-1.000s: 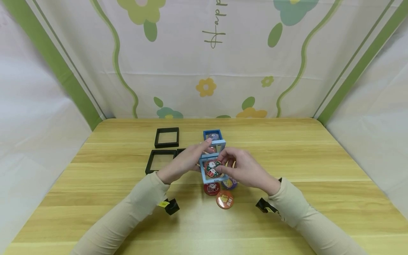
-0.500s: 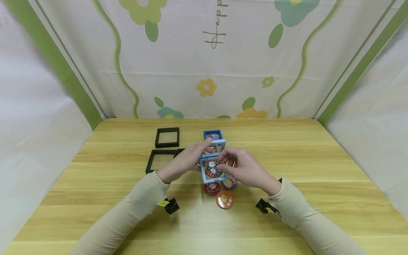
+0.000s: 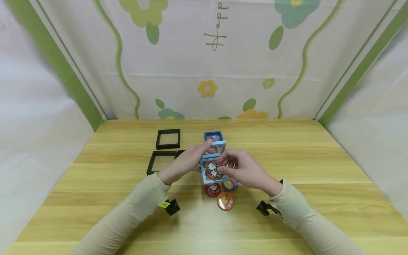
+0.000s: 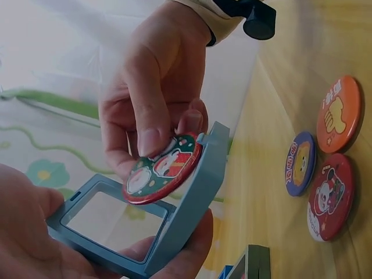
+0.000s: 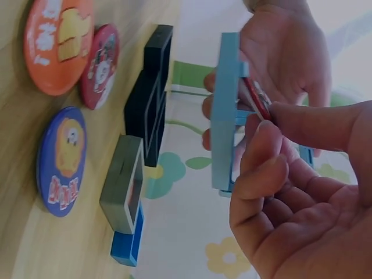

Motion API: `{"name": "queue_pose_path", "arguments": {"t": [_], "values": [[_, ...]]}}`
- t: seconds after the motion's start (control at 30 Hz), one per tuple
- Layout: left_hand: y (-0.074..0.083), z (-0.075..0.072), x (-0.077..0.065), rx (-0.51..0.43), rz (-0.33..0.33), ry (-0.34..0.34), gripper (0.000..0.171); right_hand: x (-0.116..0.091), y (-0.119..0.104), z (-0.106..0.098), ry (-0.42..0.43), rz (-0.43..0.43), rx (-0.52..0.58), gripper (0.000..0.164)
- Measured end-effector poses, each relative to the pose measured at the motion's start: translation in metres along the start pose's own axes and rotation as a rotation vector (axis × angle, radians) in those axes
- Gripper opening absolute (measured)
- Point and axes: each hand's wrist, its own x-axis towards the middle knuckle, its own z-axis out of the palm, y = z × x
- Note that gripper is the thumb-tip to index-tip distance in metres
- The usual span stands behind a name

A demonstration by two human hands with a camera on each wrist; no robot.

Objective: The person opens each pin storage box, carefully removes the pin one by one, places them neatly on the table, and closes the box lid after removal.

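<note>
My left hand grips a light blue hinged display frame, which is spread apart with one half raised and the other lower. Clear film spans the window of the half seen in the left wrist view. Thumb and fingers of my right hand pinch a round button badge by its edge. Its face is green with a red rim and white cartoon figures. In the left wrist view the badge is tilted between the two halves, with its edge close to the raised one. Both hands are above the table.
On the table below lie an orange badge, a dark red badge and a purple-blue badge. Black frames stand to the left, one partly behind my left hand. Farther back are a grey frame and a blue frame.
The pinched badge has shifted very slightly towards the person over the light blue frame. Both hands keep nearly the same place and hold.
</note>
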Motion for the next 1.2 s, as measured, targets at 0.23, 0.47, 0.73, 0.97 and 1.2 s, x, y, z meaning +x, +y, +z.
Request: {"name": "queue_pose_path", "arguments": {"t": [0.23,0.47,0.73,0.97,1.2], "values": [[-0.002,-0.003,-0.002,0.001,0.011,0.027,0.074,-0.002,-0.005,-0.005,-0.039,0.065,0.106,0.008],[0.006,-0.009,0.000,0.048,0.046,0.083,0.073,0.001,-0.009,-0.020,-0.107,0.067,0.144,0.008],[0.008,-0.012,-0.004,0.043,0.018,0.114,0.070,-0.005,-0.011,-0.033,-0.235,0.094,0.072,0.005],[0.015,-0.019,-0.011,-0.008,0.032,0.099,0.069,-0.003,-0.013,-0.037,-0.289,0.027,-0.078,0.010],[0.016,-0.018,-0.014,-0.014,0.040,0.081,0.070,-0.007,-0.008,-0.039,-0.450,0.023,-0.219,0.016]]}}
